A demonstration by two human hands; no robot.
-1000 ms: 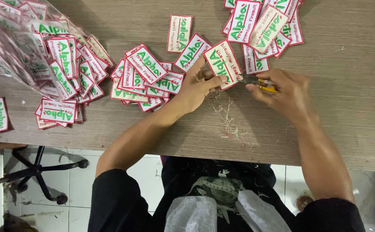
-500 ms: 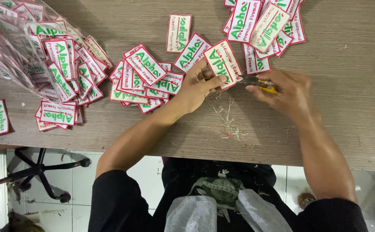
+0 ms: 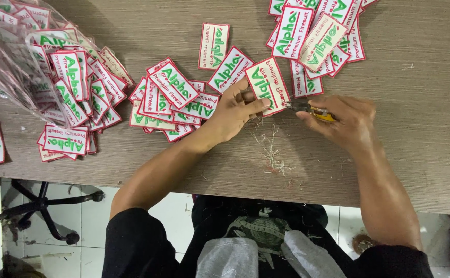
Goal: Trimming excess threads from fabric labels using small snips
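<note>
Patch (image 3: 269, 86), white with red border and green lettering, mid-table, pinched in left hand (image 3: 234, 110) grip; right hand (image 3: 346, 121) grip closed on yellow-handled cutter (image 3: 312, 110), tip at patch's right edge; thread scraps (image 3: 271, 146) just near; loose patches (image 3: 171, 98) left; clear bag of patches (image 3: 14, 56) far left; grey table (image 3: 420, 154).

held patch (image 3: 267, 85): cream face, red border, green and red lettering; patch piles (image 3: 173, 98): same cream/red/green scheme; snips (image 3: 322, 114): yellow grip, dark metal tip; table (image 3: 420, 149): grey-brown woodgrain; thread scraps (image 3: 271, 149): pale, few red; sleeves (image 3: 137, 242): black; floor tiles (image 3: 173, 211): white; chair base (image 3: 45, 206): black
</note>
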